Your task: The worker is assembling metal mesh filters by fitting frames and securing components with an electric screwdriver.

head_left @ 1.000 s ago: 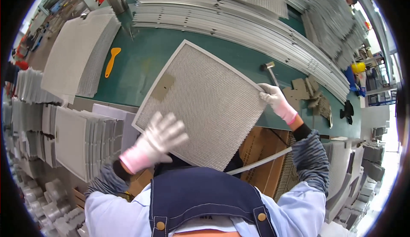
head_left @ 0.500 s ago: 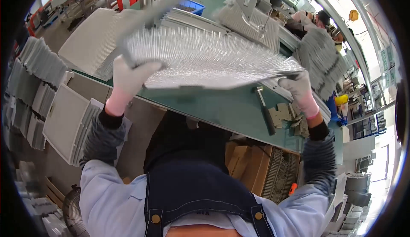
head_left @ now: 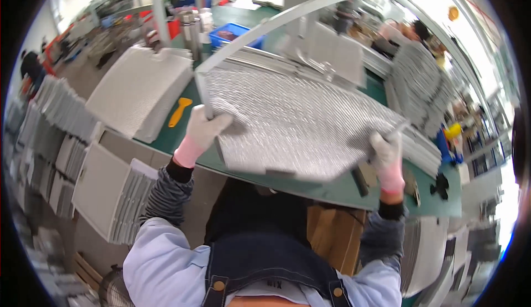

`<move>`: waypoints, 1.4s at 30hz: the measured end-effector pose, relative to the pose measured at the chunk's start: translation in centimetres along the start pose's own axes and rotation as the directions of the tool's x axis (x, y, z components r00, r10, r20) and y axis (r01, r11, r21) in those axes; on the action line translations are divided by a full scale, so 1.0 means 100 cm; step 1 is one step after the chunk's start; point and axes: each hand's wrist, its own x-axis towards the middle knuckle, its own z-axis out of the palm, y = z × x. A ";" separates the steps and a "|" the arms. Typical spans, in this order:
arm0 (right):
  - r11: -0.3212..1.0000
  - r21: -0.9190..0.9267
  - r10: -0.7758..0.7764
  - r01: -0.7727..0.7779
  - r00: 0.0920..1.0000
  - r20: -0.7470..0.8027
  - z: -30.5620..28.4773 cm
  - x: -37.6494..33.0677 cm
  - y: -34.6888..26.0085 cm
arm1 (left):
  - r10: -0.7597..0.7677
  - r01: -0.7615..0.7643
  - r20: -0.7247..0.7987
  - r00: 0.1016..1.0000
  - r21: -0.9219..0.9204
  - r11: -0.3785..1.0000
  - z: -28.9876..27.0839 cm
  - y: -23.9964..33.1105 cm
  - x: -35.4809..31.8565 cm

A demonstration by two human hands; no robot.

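While it is lifted above the green table (head_left: pixel 332 188), the mesh panel (head_left: pixel 298 122) is gripped at opposite edges by the left hand (head_left: pixel 203 129) and the right hand (head_left: pixel 387 153), fingers closed around it.

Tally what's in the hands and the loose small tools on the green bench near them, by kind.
Metal mesh panel, held by left hand and right hand: 1
Yellow scraper: 1
Dark-handled tool: 1
Total: 3
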 end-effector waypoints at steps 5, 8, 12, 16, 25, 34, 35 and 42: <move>0.992 -0.074 0.101 -0.101 0.995 -0.011 0.011 -0.003 -0.012 | -0.227 0.181 0.244 0.943 0.198 0.963 -0.025 -0.002 -0.038; 0.966 0.073 0.248 -0.248 0.969 0.019 0.021 -0.016 0.021 | 0.137 -0.135 0.015 0.990 0.309 0.941 -0.015 -0.007 -0.050; 0.957 0.100 0.262 -0.271 0.960 0.098 0.030 -0.015 0.030 | -0.128 -0.061 0.294 0.947 0.558 0.827 -0.039 0.066 0.002; 0.931 0.314 0.150 -0.187 0.979 0.137 0.045 -0.010 0.009 | -0.300 -0.207 0.646 0.702 0.589 0.781 -0.053 0.089 0.043; 0.896 0.390 0.168 -0.214 0.974 0.150 0.009 -0.017 0.034 | -0.275 -0.307 0.799 0.534 0.487 0.818 -0.016 0.078 0.075; 0.912 0.345 0.222 -0.222 0.974 0.040 -0.001 -0.017 0.052 | -0.051 -0.490 0.905 0.422 0.275 0.827 0.002 0.063 0.089; 0.894 0.384 0.226 -0.229 0.973 0.055 0.003 -0.016 0.047 | -0.060 -0.484 0.899 0.433 0.288 0.826 0.003 0.059 0.087; 0.866 0.442 0.224 -0.234 0.972 0.075 0.015 -0.016 0.037 | -0.175 0.162 0.501 0.848 0.069 0.984 -0.001 0.066 0.046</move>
